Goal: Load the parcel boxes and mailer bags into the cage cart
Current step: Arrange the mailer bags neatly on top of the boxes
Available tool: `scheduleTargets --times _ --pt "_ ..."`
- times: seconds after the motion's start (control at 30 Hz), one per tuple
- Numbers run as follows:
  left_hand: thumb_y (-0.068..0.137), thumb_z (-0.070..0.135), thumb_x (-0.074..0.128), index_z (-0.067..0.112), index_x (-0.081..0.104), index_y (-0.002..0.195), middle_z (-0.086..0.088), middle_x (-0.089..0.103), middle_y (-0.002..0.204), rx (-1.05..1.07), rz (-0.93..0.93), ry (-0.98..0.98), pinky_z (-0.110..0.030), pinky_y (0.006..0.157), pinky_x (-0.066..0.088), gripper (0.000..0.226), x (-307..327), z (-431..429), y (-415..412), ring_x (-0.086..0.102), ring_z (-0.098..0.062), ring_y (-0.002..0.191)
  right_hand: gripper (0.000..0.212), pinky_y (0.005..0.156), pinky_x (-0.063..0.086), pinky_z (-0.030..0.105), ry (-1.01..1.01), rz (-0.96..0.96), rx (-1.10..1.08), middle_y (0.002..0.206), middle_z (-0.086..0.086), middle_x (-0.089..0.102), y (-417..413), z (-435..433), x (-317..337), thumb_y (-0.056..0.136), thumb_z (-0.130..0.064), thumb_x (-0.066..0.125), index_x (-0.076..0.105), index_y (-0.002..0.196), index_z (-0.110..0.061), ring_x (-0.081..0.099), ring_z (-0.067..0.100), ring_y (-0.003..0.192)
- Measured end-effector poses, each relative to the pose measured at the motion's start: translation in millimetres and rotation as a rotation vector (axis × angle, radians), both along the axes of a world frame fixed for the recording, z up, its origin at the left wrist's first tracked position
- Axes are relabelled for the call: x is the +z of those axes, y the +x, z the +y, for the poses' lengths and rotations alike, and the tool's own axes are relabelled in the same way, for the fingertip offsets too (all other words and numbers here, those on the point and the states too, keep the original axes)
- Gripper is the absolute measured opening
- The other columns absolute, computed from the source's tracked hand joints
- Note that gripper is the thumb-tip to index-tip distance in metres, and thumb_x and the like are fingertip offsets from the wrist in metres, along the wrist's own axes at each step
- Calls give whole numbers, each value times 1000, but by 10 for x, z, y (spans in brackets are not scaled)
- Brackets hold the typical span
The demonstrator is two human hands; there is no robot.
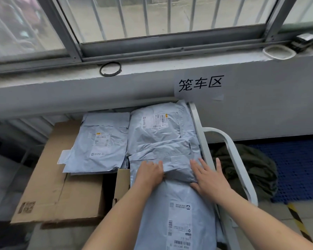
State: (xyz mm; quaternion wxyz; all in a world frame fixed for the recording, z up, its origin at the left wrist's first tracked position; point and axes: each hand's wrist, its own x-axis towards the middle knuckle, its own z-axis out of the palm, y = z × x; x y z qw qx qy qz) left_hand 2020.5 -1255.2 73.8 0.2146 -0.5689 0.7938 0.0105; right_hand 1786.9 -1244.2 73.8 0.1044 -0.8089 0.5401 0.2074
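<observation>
A puffy, crinkled grey plastic mailer bag (177,201) is lying just left of the cage cart's white tubular rail (200,130). The left hand (149,175) is gripping its folded end with curled fingers. The right hand (209,176) is pressing it, fingers spread and released. Further left of the rail, a second mailer bag (98,141) is lying on a flat cardboard box (61,177).
</observation>
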Motion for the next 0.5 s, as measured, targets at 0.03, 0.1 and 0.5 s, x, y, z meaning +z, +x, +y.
scheduleTargets --times 0.03,0.1,0.5 --pt "101 9 31 1 29 152 -19 64 127 -5 8 -9 -40 96 40 51 29 -6 -1 59 -36 117 85 112 -13 69 3 -21 -23 168 -7 -5 26 3 28 98 -67 20 -13 159 -18 -13 15 154" --pt "91 -1 25 -3 37 149 -20 72 105 -62 55 -112 -35 78 46 59 75 -3 5 69 -37 95 92 113 -12 70 22 -77 -66 169 -5 1 71 -5 40 97 -67 33 -12 159 -17 -10 14 154" --pt "98 7 39 3 56 119 -19 67 118 54 113 -87 -39 70 37 27 1148 118 57 63 -40 108 20 81 47 37 -202 -284 -32 109 3 68 251 -181 824 88 -25 51 63 103 -22 62 29 106"
